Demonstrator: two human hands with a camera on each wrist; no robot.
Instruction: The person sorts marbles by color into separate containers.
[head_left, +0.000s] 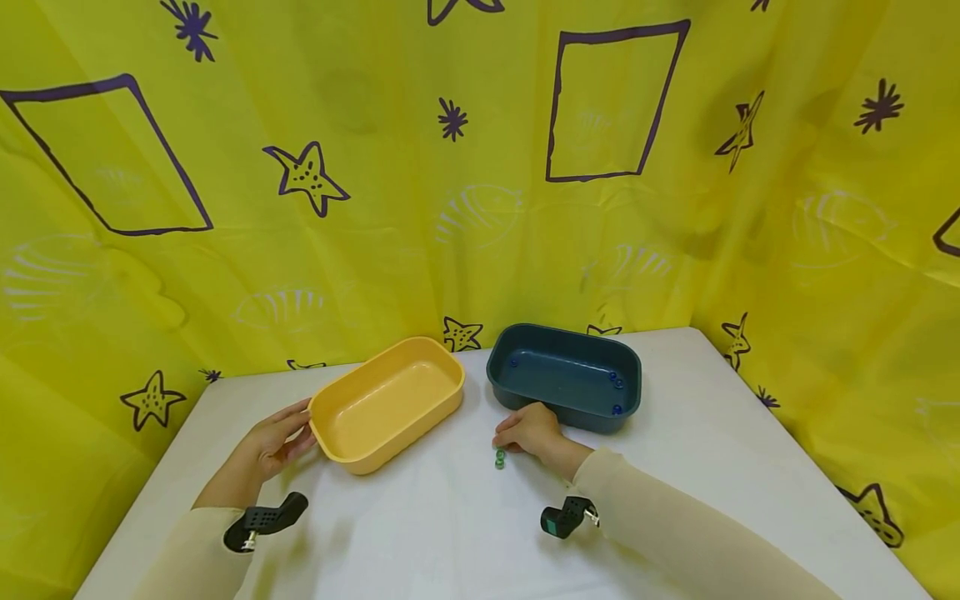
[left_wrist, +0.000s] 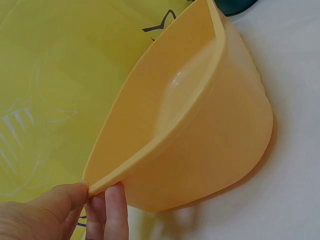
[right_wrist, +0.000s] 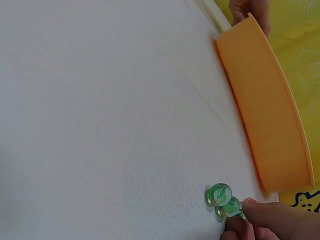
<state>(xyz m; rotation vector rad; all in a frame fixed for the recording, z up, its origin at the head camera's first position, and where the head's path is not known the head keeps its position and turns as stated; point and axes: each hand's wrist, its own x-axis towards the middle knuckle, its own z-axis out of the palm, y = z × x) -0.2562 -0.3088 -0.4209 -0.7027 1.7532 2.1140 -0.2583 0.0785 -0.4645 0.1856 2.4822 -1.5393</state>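
Note:
My left hand (head_left: pixel 276 442) pinches the rim of a yellow plastic basin (head_left: pixel 360 461) at its near left end. In the left wrist view the thumb lies at the rim's edge and the fingers (left_wrist: pixel 116 212) are under it. No contents show inside this basin. My right hand (head_left: pixel 534 432) is low over the white table, in front of a dark teal basin (head_left: pixel 555 392). Its thumb and fingers pinch at green glass marbles (right_wrist: pixel 220 194); a sliver of green shows between the fingertips, mostly hidden. Two marbles rest against each other on the cloth beside them.
Several dark blue marbles (head_left: pixel 617 409) lie in the teal basin, mostly toward its right end. Both basins stand near the back of the white table (head_left: pixel 435 533). A yellow patterned curtain (head_left: pixel 375 250) encloses the back and sides.

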